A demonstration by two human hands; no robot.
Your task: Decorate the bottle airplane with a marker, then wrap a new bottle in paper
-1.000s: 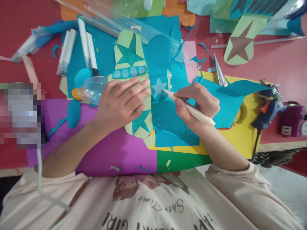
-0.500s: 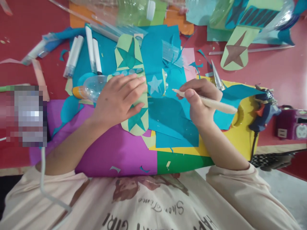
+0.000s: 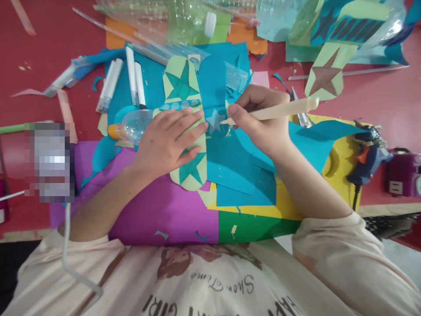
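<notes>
We keep the left hand (image 3: 167,140) open, the palm down and the fingers slightly apart, upon the light green cutout (image 3: 194,173) and close to the bottle (image 3: 136,123). In our right hand (image 3: 266,116) we grip a smooth, cream pen (image 3: 284,110), pinched near its narrow end, and its tip is by the pale, five-pointed star (image 3: 215,120). This star sits in the low part of the blue cutout (image 3: 212,79), which has a rounded top. Taking the star as the centre of our clock, we find the bottle at nine o'clock, of clear, shiny plastic, with an orange cap. The green cutout, long with rounded ends, bears teal stars and a band with pale round dots. At ten o'clock we have white, tube-shaped markers (image 3: 140,85); at three, the scissors (image 3: 303,115) with pointed metal blades, partly covered. Between three and four o'clock lies the dark blue glue gun (image 3: 366,162), near the yellow sheet (image 3: 347,175). At seven we see the flat purple sheet (image 3: 158,206), with small curved scraps on it. Whether the pen's tip touches the star, we cannot tell.
</notes>
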